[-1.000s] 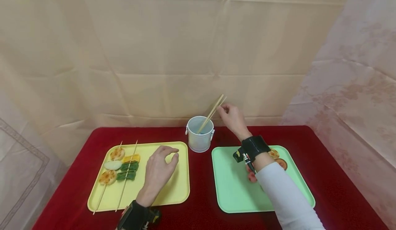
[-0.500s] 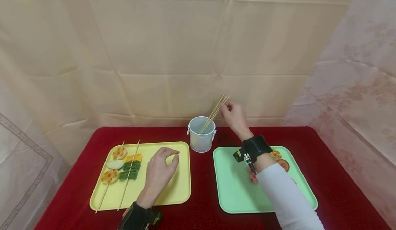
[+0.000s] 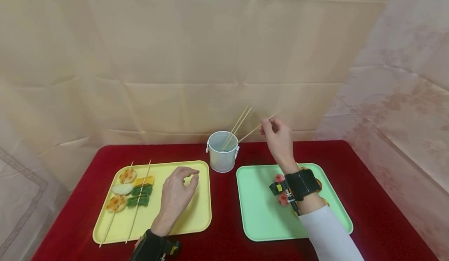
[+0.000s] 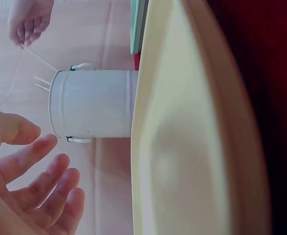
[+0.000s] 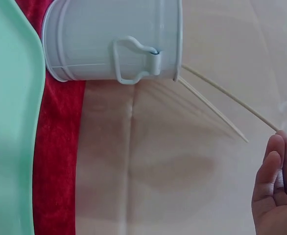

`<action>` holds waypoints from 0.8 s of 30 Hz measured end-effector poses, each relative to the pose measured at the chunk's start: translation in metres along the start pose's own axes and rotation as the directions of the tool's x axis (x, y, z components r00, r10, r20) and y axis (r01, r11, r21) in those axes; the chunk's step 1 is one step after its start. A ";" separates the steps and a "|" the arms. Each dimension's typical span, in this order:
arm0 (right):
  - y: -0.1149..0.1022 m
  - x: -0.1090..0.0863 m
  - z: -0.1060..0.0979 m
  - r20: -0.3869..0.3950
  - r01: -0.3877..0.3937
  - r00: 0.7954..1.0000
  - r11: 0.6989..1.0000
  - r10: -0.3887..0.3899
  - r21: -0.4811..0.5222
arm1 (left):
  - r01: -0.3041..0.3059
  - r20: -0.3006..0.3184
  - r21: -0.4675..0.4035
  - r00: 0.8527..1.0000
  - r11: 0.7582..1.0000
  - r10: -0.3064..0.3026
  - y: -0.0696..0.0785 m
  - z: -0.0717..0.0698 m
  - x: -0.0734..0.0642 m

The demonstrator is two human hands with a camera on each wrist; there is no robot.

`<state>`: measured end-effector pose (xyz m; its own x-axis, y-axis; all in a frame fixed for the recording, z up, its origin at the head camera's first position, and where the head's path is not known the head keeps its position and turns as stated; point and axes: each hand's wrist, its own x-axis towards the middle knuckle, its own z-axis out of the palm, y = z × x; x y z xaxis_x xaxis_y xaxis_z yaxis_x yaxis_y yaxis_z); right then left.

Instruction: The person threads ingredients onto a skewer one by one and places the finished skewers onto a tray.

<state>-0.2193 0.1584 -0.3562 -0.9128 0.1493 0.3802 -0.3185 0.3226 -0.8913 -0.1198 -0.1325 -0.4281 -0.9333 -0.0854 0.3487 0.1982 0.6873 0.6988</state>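
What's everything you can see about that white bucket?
The white bucket looks metal, with raised bands and a handle hanging on each side. It stands upright, open on top, on red cloth, between the far ends of a yellow tray and a green tray. Two sticks lean inside; a third stick apparently reaches its rim.

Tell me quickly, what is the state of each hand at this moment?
Left hand: open, fingers relaxed, holding nothing.
Right hand: closed, pinching one stick.
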 end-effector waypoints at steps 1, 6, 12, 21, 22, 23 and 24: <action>0.000 -0.002 -0.003 -0.017 0.003 1.000 1.000 -0.003 0.007 | -0.001 -0.001 -0.001 1.000 1.000 0.001 0.000 0.000 0.000; -0.004 -0.013 -0.021 -0.114 0.038 0.993 0.999 -0.035 0.028 | -0.003 -0.005 -0.014 1.000 1.000 0.003 -0.002 -0.002 0.002; -0.010 -0.025 -0.040 -0.199 0.053 0.979 0.993 -0.030 0.110 | 0.017 0.009 -0.046 1.000 0.999 -0.017 -0.003 -0.003 0.002; -0.015 -0.050 -0.049 -0.118 -0.061 0.989 0.964 0.094 0.257 | 0.037 0.018 -0.098 0.999 0.995 -0.035 0.000 -0.007 0.004; -0.014 -0.053 -0.048 -0.093 -0.082 0.990 0.959 0.111 0.272 | 0.039 0.021 -0.106 0.999 0.994 -0.037 0.001 -0.007 0.004; -0.013 -0.056 -0.046 -0.068 -0.095 0.991 0.955 0.119 0.280 | 0.040 0.022 -0.116 0.999 0.992 -0.037 0.001 -0.007 0.004; -0.012 -0.059 -0.044 -0.043 -0.109 0.991 0.951 0.127 0.290 | 0.040 0.024 -0.127 0.999 0.991 -0.037 0.001 -0.006 0.004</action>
<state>-0.1506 0.1871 -0.3574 -0.9341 0.2287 0.2743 -0.2774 0.0193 -0.9606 -0.1213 -0.1365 -0.4218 -0.9470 -0.0935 0.3073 0.1970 0.5864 0.7857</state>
